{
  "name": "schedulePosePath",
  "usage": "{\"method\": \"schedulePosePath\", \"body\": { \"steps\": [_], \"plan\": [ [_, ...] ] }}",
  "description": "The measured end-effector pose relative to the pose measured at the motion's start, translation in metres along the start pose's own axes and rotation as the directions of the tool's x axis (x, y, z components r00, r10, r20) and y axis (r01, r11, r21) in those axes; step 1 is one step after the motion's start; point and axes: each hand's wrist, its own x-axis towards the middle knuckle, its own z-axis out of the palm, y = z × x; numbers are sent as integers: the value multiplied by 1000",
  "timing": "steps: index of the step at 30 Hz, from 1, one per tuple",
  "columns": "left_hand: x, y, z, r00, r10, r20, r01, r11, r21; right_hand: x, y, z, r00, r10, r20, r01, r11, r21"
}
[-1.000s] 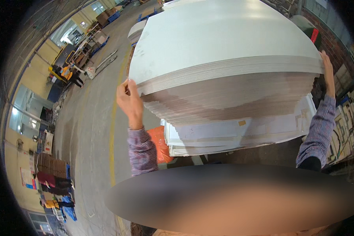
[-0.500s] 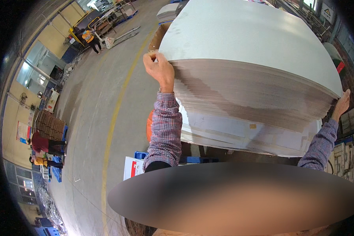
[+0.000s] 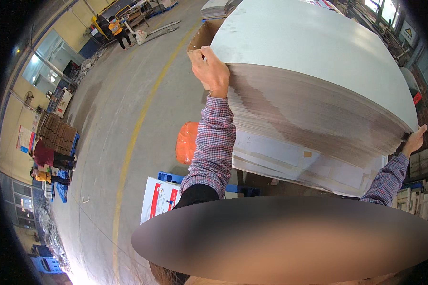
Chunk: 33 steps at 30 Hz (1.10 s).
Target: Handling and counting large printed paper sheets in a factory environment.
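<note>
A tall stack of large cardboard sheets [image 3: 295, 102] fills the right half of the view. Its top sheet [image 3: 309, 42] is white, and the layered grey-brown edges face me, fanned at a slant. My left hand [image 3: 211, 71] is closed at the near left corner, fingers bent over the sheet's edge. Beside it stands an upright brown cardboard flap [image 3: 204, 35]. At the near right corner my right hand [image 3: 415, 140] grips the edge, thumb up; its other fingers are partly hidden. Under the stack lies a white, taped cardboard layer [image 3: 280, 154].
An orange bundle [image 3: 187, 142] lies on the floor left of the stack. Nearer me, a white-and-red box [image 3: 158, 199] sits by a blue pallet [image 3: 171, 177]. A yellow line [image 3: 138, 123] runs along the floor. Other people stand far left, near stacked brown cardboard [image 3: 58, 133] and a pallet jack [image 3: 159, 33].
The view has shifted, so the stack and my left hand appear further right, and more of the orange bundle and white box shows. Both hands stay at the stack's corners.
</note>
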Motion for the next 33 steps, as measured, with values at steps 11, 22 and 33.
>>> {"method": "schedulePosePath", "body": {
  "steps": [11,22,33],
  "plan": [
    [-5,-63,-118,849,-232,475,325,938,-122,4,29,-61,555,-779,291,756,327,-567],
    [-190,-236,-342,282,-544,790,-256,751,608,-188,-210,-31,306,-940,152,946,318,64],
    [-242,-285,-404,-194,-581,791,-174,814,555,-286,-284,18,316,-925,213,921,352,165]
  ]
}}
